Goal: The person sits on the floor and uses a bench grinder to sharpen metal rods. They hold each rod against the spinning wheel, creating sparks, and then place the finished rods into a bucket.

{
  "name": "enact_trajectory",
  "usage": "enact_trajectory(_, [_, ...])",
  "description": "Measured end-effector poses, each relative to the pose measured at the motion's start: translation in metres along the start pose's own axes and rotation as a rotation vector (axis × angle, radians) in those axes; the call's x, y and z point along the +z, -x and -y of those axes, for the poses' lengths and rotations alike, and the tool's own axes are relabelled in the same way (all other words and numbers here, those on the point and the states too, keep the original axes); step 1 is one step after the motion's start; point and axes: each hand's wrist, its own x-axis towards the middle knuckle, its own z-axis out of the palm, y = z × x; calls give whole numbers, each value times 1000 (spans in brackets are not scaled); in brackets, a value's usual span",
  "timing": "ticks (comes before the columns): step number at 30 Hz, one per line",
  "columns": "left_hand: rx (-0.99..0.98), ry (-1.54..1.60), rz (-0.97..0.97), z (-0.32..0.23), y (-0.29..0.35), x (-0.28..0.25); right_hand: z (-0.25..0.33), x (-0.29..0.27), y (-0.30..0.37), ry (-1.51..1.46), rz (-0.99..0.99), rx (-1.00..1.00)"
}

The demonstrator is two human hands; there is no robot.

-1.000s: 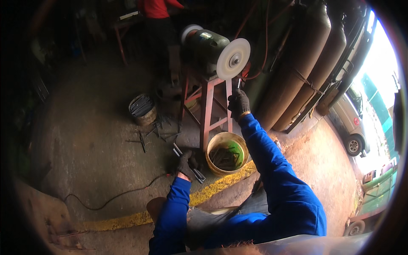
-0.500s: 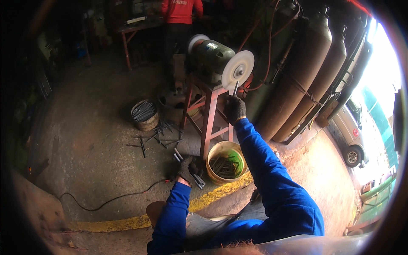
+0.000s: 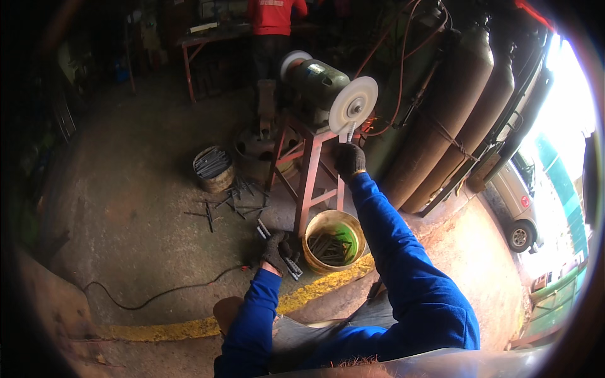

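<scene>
At lower centre of the frame, a bundle of short metal rods [image 3: 278, 241] is gripped in the gloved left hand [image 3: 275, 249], fingers closed around it, just left of a yellow bucket [image 3: 333, 241] holding more rods. Above it, at centre frame, a single metal rod [image 3: 347, 133] is pinched in the closed fingers of the gloved right hand [image 3: 348, 159] and held up against the white wheel [image 3: 353, 104] of a bench grinder [image 3: 318, 82] on a red stand [image 3: 310, 170]. Loose rods [image 3: 230, 200] are scattered on the floor beside a can [image 3: 213, 168]. Gas cylinders [image 3: 455, 107] are seen at upper right, a person in red [image 3: 273, 25] at top.
</scene>
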Motion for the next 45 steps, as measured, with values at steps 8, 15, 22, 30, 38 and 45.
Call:
enact_trajectory(8, [-9, -38, -20, -2, 4, -3, 6, -2, -4, -71, -112, 43])
enact_trajectory(15, [-26, -34, -26, -1, -1, 1, -3, 18, 13, -170, -138, 45])
enact_trajectory(22, [-30, -18, -25, 2, -5, -1, 20, 12, 9, -182, -59, -56])
enact_trajectory(30, [-17, -3, 2, 3, -7, -6, 33, 2, 10, -188, 60, 69])
enact_trajectory(38, [48, -38, 4, 3, -33, -26, 2, 60, 86, -694, 261, 204])
enact_trajectory(45, [-11, 97, -71, 20, -16, -30, 102, 55, 323, -442, 352, -1])
